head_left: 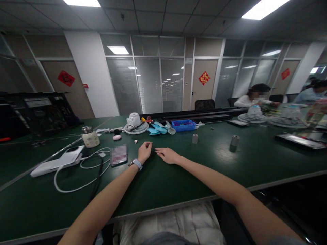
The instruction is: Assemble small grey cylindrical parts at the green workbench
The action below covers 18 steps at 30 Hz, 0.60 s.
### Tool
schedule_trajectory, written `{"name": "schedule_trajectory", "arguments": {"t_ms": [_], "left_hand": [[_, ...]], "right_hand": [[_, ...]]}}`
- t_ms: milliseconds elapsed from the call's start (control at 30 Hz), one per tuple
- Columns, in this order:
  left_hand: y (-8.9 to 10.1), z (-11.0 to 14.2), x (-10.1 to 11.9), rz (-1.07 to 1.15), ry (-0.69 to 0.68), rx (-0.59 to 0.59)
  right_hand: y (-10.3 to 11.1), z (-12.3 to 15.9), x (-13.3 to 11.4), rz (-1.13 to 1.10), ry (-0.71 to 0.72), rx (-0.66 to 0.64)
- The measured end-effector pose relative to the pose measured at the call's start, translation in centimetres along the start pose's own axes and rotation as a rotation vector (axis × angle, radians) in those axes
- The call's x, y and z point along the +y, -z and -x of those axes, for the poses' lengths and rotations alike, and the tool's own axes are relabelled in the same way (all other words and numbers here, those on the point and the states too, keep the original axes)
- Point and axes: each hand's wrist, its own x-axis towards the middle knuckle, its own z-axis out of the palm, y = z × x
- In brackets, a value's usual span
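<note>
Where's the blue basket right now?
In the head view, the blue basket sits right of centre, toward the far side of the green table, beyond the right hand and just right of the blue fan blades.

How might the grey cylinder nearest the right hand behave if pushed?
The cylinder stands on end, so a low push would probably slide it. Its round side suggests it could roll if tipped. Its metallic look hints at heaviness for its size.
</note>
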Motion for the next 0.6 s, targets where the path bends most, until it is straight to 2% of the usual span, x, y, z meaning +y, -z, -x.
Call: {"name": "schedule_trajectory", "arguments": {"t_ms": [67, 133, 233, 433, 500, 600], "left_hand": [[0.0, 0.0, -0.1, -0.016, 0.001, -0.014], [0.0, -0.1, -0.1, -0.032, 0.004, -0.033], [0.0, -0.2, -0.2, -0.037, 0.012, -0.051], [0.0, -0.1, 0.0, -0.052, -0.003, -0.055], [0.0, -0.1, 0.0, -0.068, 0.006, -0.049], [-0.1, -0.1, 0.0, -0.075, 0.013, -0.057]], "right_hand": [[-0.4, -0.2, 0.3, -0.003, -0.024, 0.004], [0.3, 0.1, 0.9, 0.017, -0.068, 0.034], [3.0, 1.0, 2.6, 0.058, -0.15, 0.119], [10.6, 4.8, 8.5, 0.19, -0.422, 0.523], [11.9, 5.9, 10.4, 0.204, -0.52, 0.571], [12.4, 6.9, 12.0, 0.219, -0.594, 0.561]]}}
